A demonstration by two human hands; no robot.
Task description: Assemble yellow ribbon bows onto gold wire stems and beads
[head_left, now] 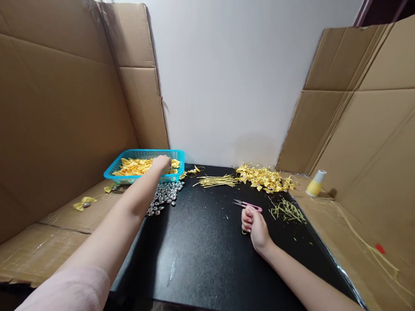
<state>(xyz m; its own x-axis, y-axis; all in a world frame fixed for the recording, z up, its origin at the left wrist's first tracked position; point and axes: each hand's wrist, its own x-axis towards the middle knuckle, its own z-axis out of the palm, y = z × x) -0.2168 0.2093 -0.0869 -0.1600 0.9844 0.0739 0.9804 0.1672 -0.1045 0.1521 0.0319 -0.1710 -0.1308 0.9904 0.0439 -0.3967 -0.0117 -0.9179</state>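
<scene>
My left hand reaches into a turquoise plastic basket holding many yellow satin ribbon pieces. Its fingers curl down among them, and whatever they grip is hidden. Over the black table, my right hand is closed in a fist. A small bit of yellow cord pokes out beneath its fingers. Just above the fist are pink-handled thread snips, blades pointing left; whether they touch the hand is unclear. Partly behind my left forearm, shiny clear gems are spread in front of the basket.
Cut yellow cords lie near the wall beside a heap of finished-looking yellow bows. Cord scraps litter the right side. A thread cone stands on cardboard. Another gem-centred bow lies left. Cardboard walls flank the black table.
</scene>
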